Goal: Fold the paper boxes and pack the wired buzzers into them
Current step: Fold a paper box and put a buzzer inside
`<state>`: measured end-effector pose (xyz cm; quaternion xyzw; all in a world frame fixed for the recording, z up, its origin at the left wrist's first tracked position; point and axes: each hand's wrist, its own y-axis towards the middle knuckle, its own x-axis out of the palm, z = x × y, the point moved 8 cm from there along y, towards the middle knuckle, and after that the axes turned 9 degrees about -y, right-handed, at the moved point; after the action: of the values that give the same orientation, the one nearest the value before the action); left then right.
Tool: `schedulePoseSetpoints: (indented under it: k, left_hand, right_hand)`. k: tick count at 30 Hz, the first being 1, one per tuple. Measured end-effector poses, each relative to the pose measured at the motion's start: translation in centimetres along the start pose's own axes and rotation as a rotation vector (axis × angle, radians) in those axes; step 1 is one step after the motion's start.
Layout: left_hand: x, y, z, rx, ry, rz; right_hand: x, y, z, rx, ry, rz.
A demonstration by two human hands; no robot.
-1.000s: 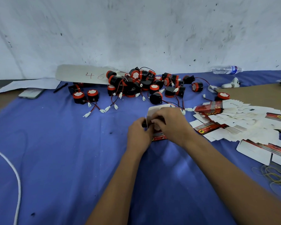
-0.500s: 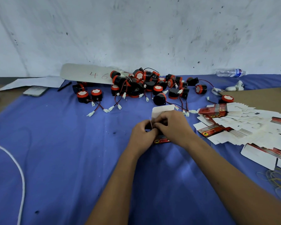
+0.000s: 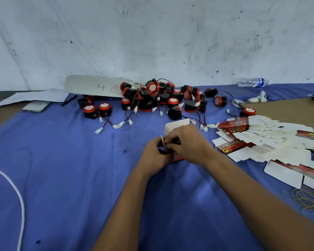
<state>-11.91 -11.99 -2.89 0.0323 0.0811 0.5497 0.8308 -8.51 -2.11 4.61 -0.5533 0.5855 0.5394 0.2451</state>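
Paper box (image 3: 177, 125) pinched between both hands, just near side of buzzer pile (image 3: 158, 98). Left hand (image 3: 155, 153) grips side flap; right hand (image 3: 190, 144) curls over top. Open flap points toward pile. Buzzer inside: cannot tell.

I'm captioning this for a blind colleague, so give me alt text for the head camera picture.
Two hands, left hand and right hand, fold a small paper box over a blue cloth. Behind lies a heap of buzzers; flat boxes are fanned out at right.
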Motion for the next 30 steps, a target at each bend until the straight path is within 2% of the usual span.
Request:
schedulePoseSetpoints:
  k: [6,11,20,30]
  left_hand:
    - [0.3,0.0,0.0,-0.011,0.024,-0.013]
    - [0.3,0.0,0.2,-0.009,0.068,-0.023]
    - [0.3,0.1,0.3,-0.026,0.103,-0.022]
    - [0.4,0.0,0.4,0.040,0.037,-0.041]
  right_hand:
    - [-0.5,0.0,0.4,0.043,0.013,0.060]
    - [-0.3,0.2,-0.1,0.002,-0.052,-0.046]
    - [0.2,1.0,-0.4,0.037,-0.223,-0.084]
    - [0.4,0.7,-1.3,-0.111,-0.318,-0.159]
